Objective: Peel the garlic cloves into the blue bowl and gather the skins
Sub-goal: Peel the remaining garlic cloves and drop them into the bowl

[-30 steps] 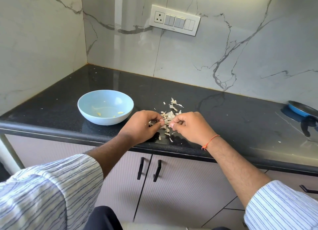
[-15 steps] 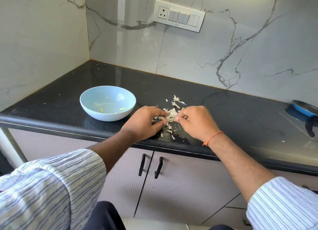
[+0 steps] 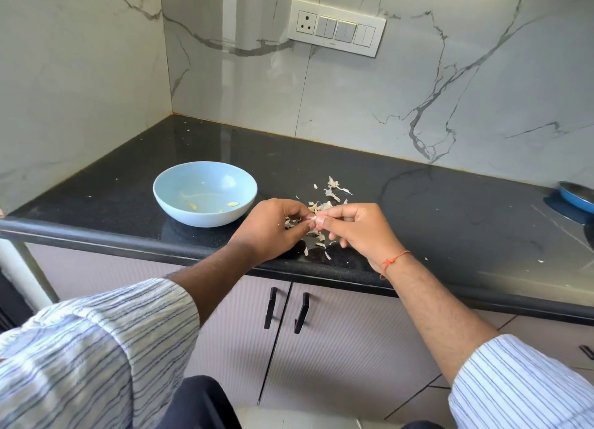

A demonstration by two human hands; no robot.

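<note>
since half a second ago both hands have lifted a little off the skins and drawn together, so their fingertips now meet over the near edge of the pile; a second ago they were also close, lower on the counter. the left hand (image 3: 273, 229) has its fingers curled, pinching papery skin against the thumb. the right hand (image 3: 350, 226) curls round a small pale garlic clove (image 3: 316, 218) at its fingertips; the clove is mostly hidden, so its long axis cannot be told. the garlic skins (image 3: 324, 207) lie scattered on the black counter (image 3: 434, 210), the pile trailing from 12 to 6 o'clock of the hands. the blue bowl (image 3: 205, 194) sits at 9 o'clock of the skins, upright, with a few peeled pieces inside.
</note>
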